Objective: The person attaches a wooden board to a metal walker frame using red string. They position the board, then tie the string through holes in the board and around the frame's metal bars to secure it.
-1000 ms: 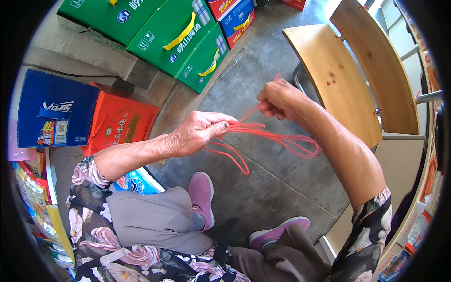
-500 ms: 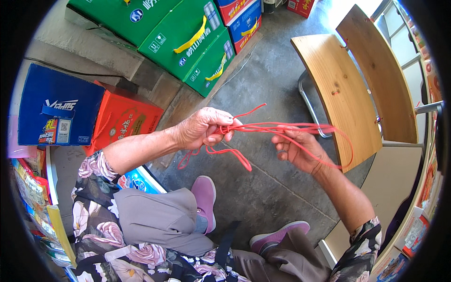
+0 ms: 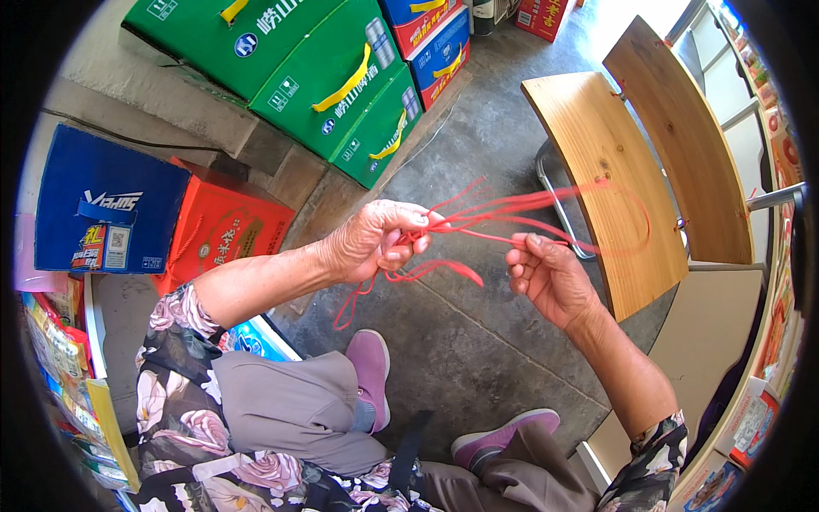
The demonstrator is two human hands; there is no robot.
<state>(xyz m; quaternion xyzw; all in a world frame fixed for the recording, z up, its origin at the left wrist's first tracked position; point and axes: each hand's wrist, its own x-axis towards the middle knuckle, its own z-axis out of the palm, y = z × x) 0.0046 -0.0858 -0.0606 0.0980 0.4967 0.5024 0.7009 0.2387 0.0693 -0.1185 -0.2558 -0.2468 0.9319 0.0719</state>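
Observation:
Thin red cord (image 3: 486, 210) runs in several loops and strands between my hands, held up above the floor. My left hand (image 3: 384, 237) is closed, pinching the bunched strands between thumb and fingers. Shorter loops and a loose end hang out around that grip. My right hand (image 3: 550, 271) pinches one strand between thumb and forefinger, its other fingers curled. Above and beyond the right hand, a large loop of the cord swings to the right, smeared by motion, in front of a wooden chair (image 3: 589, 154).
Green cartons (image 3: 299, 94) with yellow handles are stacked at the far left. A blue box (image 3: 111, 192) and a red box (image 3: 226, 226) stand by my left forearm. Shelves of packaged goods (image 3: 772, 341) line the right side. My purple shoes (image 3: 371, 375) rest on the concrete floor.
My right hand has shifted slightly down and right and now pinches a single strand below the bundle. The big loop has risen off my right wrist and is swinging. The left hand keeps its grip.

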